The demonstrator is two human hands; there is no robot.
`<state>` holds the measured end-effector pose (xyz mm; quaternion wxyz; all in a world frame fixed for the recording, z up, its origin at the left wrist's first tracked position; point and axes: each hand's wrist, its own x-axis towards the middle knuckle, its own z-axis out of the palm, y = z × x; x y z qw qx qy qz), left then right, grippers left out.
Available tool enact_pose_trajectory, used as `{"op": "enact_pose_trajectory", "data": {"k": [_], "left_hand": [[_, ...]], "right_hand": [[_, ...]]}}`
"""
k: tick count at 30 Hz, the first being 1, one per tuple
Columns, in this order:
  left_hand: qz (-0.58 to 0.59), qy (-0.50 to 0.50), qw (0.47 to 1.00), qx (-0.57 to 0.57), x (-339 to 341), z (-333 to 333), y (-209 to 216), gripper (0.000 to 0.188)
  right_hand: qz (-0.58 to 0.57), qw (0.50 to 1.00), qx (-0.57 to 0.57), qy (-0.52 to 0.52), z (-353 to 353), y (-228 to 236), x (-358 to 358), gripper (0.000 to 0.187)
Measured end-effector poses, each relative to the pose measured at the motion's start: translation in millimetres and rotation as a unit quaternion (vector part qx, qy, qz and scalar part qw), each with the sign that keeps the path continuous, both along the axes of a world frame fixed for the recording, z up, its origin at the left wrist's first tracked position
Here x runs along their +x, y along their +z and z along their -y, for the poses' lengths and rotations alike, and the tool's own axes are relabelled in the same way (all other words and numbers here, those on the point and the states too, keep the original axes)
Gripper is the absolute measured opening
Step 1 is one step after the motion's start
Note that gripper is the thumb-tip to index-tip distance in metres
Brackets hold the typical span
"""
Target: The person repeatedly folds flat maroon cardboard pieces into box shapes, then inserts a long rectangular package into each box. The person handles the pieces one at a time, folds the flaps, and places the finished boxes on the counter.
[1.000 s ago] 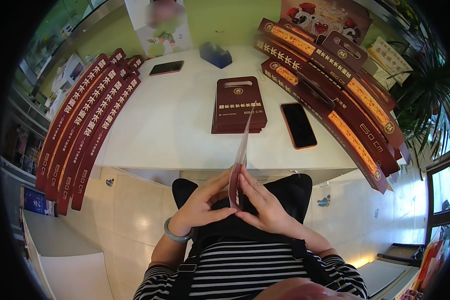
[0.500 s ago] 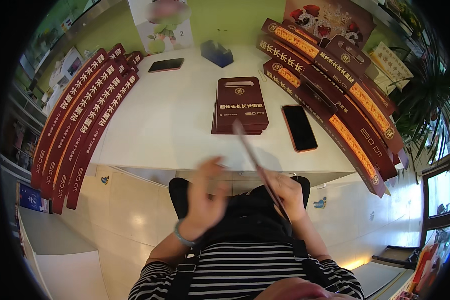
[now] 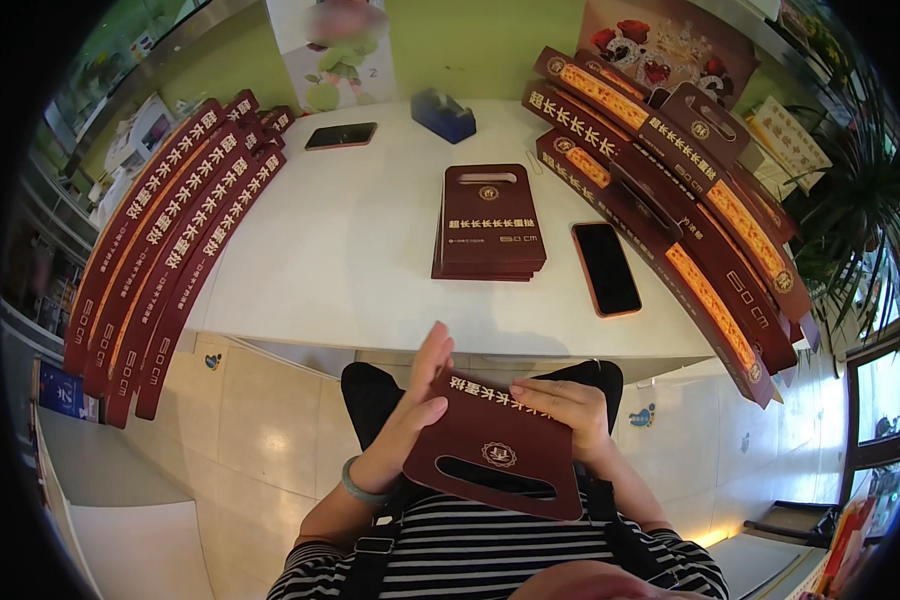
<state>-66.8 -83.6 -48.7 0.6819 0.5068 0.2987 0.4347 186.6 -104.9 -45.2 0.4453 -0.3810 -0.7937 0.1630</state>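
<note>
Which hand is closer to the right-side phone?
Right. The right hand is below the phone in the picture; the left hand is farther off, below and to its left.

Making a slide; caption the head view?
Right hand holds a maroon card, left hand at its edge, near white table.

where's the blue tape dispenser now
In the head view, the blue tape dispenser sits far back on the white table, right of the left phone and beyond the maroon stack.

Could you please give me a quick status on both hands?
Right hand gripping maroon carton, left hand at its left edge. Cutout handle toward striped shirt, uncovered. Matching stack beyond, on table.
</note>
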Motion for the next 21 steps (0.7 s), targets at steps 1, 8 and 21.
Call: {"op": "enact_pose_trajectory", "data": {"k": [1,8,21], "left_hand": [[0.023,0.016,0.998,-0.055,-1.2,4.5,10.5,0.069],[-0.067,-0.163,0.98,-0.098,-25.9,-4.2,29.0,0.043],[-0.26,0.018,0.942,0.211,0.8,-6.1,34.5,0.015]], "right_hand": [[0.015,1.0,0.017,0.0,-2.0,-2.2,1.2,0.039],[0.103,0.988,0.11,0.024,-5.5,0.4,4.1,0.037],[0.163,0.984,-0.052,0.051,-3.4,25.9,-15.4,0.08]]}}
